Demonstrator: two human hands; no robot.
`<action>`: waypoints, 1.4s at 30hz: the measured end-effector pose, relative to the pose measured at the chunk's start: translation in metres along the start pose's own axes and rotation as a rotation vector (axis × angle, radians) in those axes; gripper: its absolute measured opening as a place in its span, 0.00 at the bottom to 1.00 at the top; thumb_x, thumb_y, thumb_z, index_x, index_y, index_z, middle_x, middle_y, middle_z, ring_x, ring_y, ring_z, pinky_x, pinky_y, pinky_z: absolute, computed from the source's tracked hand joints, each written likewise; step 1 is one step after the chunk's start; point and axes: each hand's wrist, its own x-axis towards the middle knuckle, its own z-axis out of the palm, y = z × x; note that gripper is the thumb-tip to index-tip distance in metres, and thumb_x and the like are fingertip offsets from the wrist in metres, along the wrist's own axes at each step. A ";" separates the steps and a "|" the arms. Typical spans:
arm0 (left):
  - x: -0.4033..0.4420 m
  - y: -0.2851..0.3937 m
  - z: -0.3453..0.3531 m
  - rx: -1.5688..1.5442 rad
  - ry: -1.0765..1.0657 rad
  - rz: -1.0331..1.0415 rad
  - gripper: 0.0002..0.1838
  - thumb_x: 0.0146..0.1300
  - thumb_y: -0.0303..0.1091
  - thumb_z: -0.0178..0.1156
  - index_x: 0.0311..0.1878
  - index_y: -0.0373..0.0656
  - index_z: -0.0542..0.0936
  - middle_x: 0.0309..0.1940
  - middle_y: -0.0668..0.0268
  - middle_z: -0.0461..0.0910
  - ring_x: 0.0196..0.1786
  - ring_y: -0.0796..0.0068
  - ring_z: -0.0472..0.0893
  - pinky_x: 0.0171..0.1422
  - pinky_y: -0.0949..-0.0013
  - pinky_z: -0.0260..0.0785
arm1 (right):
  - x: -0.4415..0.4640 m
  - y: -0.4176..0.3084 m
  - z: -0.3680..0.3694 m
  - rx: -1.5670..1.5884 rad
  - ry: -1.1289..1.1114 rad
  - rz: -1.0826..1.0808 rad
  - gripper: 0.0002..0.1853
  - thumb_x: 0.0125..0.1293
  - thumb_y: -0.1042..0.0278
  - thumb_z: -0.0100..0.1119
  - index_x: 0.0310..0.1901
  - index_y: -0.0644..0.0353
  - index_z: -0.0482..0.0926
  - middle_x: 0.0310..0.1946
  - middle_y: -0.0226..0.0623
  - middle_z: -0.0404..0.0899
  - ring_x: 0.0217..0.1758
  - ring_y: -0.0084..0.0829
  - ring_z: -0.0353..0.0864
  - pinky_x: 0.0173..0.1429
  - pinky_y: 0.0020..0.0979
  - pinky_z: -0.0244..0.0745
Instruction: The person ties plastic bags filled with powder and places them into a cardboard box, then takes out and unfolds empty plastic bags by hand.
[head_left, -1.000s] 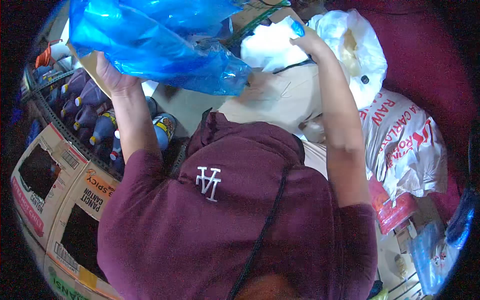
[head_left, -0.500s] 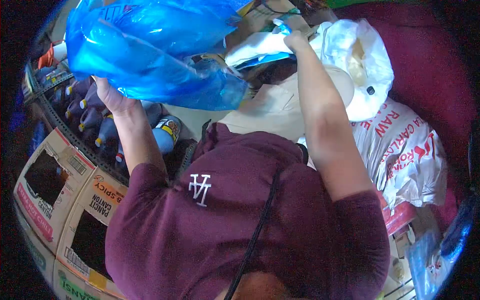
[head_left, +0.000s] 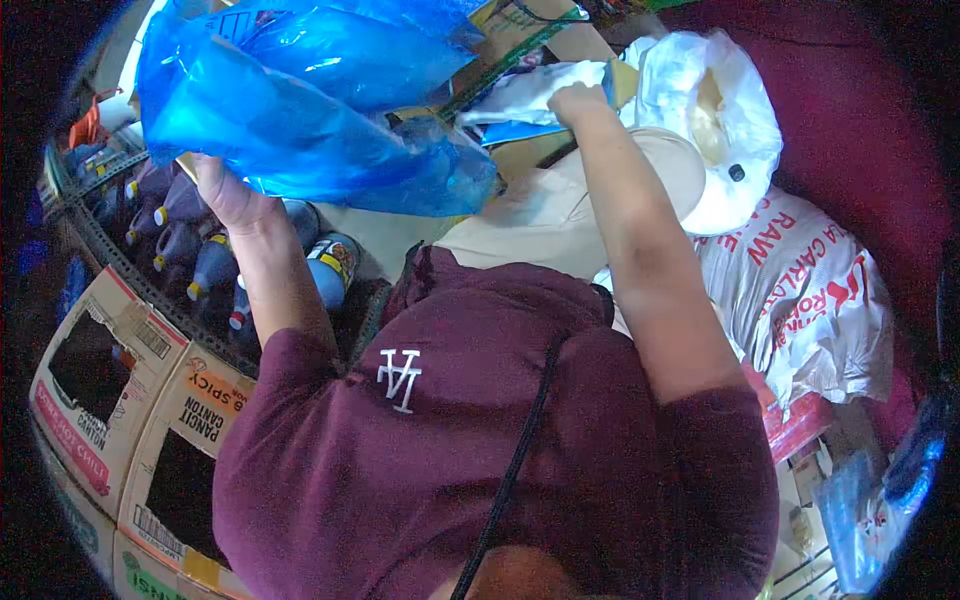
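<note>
A large crumpled blue plastic bag [head_left: 290, 120] spreads across the upper left. My left hand [head_left: 236, 198] is under its lower left edge with the thumb up against the plastic; the other fingers are hidden behind it. Over at the upper middle, my right hand [head_left: 580, 103] is closed, knuckles up, on a white plastic bag [head_left: 535, 90] with a blue area along its lower edge. What lies inside that fist is hidden. An open white bag [head_left: 720, 130] with something pale inside stands just right of my right hand.
Dark bottles [head_left: 215, 265] stand on a rack at left, by a wider labelled container [head_left: 333, 268]. Cut-open pancit canton cartons [head_left: 190, 420] are stacked at lower left. A white sack with red print [head_left: 810, 300] lies at right, beside a dark red surface [head_left: 850, 110].
My right hand has shifted slightly left and down, and the white plastic with it lies differently. The blue bag's left part has folded down a little. My left hand has barely moved.
</note>
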 end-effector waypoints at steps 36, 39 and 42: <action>-0.003 -0.023 0.033 0.078 -0.084 0.001 0.21 0.55 0.22 0.56 0.55 0.37 0.70 0.51 0.57 0.74 0.52 0.64 0.76 0.59 0.61 0.67 | 0.015 -0.004 -0.013 0.391 -0.219 -0.036 0.34 0.38 0.65 0.70 0.53 0.56 0.71 0.46 0.44 0.76 0.53 0.42 0.74 0.54 0.38 0.71; -0.005 -0.019 0.038 0.085 -0.121 0.037 0.21 0.56 0.23 0.56 0.55 0.37 0.70 0.51 0.57 0.74 0.52 0.64 0.75 0.59 0.61 0.67 | 0.007 0.002 -0.031 0.371 -0.047 -0.136 0.32 0.37 0.66 0.70 0.50 0.60 0.73 0.47 0.45 0.76 0.50 0.42 0.75 0.52 0.37 0.71; -0.006 -0.009 0.028 0.127 -0.150 0.077 0.21 0.56 0.23 0.56 0.55 0.38 0.70 0.53 0.57 0.73 0.53 0.64 0.74 0.60 0.60 0.66 | -0.074 0.025 -0.095 0.258 0.289 -0.182 0.30 0.41 0.67 0.66 0.51 0.62 0.72 0.44 0.44 0.77 0.47 0.39 0.76 0.50 0.34 0.71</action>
